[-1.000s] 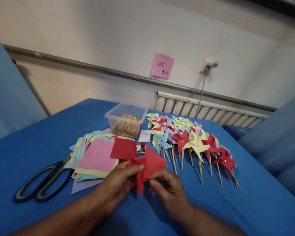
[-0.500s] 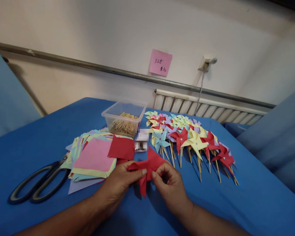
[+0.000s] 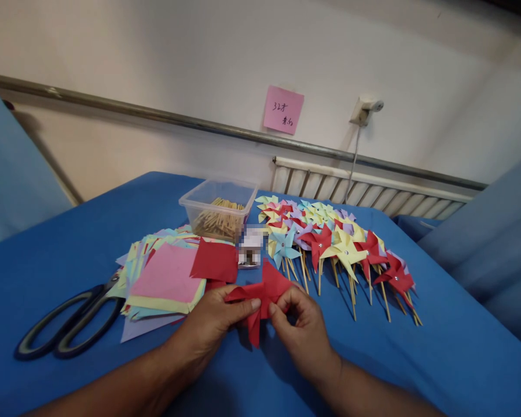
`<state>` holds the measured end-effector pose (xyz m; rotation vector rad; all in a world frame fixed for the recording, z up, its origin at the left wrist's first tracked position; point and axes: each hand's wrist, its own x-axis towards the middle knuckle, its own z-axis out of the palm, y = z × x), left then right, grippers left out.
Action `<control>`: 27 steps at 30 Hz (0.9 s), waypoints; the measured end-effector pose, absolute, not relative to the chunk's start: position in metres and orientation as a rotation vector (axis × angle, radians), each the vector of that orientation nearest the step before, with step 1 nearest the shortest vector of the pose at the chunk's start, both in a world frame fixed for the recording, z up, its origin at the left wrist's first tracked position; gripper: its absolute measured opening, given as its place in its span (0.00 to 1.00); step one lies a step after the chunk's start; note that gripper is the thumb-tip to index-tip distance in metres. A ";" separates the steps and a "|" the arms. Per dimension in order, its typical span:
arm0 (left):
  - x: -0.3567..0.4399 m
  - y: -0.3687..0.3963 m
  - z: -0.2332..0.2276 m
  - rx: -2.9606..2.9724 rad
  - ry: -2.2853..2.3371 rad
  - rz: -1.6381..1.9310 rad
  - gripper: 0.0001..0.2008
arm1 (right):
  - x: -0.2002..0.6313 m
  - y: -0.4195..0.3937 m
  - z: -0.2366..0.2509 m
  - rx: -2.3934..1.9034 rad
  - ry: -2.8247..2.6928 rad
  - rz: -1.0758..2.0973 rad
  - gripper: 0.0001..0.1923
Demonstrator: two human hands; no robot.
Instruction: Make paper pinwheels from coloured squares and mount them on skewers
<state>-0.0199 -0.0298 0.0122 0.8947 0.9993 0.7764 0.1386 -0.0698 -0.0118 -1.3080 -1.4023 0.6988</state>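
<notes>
Between my two hands is a red paper pinwheel [image 3: 274, 285], its points folded in toward the centre and no stick showing on it. My left hand [image 3: 212, 315] pinches its left side, with the thumb lying near the centre. On the right, my right hand [image 3: 300, 324] grips the folded paper between thumb and curled fingers. Just beyond the pinwheel a small pixelated container [image 3: 250, 249] stands on the blue tabletop. A red paper square [image 3: 215, 260] lies past my left hand, beside a pile of coloured paper sheets [image 3: 167, 275].
Large dark-handled scissors [image 3: 76, 318] lie at the left, blades partly under the paper pile. A clear plastic box [image 3: 219, 211] of wooden sticks stands behind. Many finished pinwheels [image 3: 346, 252] on sticks lie at the right. Radiator [image 3: 330, 185] and rail [image 3: 173, 119] run along the wall.
Hardly anything differs. Both hands keep their hold on the red pinwheel, whose upper right part has shifted very slightly.
</notes>
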 end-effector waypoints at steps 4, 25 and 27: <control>-0.019 -0.029 0.010 0.905 1.001 0.771 0.16 | 0.139 -0.069 -0.013 -1.302 -1.418 0.662 0.12; -0.019 -0.030 0.011 0.972 1.019 0.736 0.15 | 0.137 -0.073 -0.010 -1.285 -1.548 0.455 0.13; -0.019 -0.030 0.012 0.983 1.025 0.741 0.15 | 0.138 -0.073 -0.010 -1.288 -1.558 0.471 0.13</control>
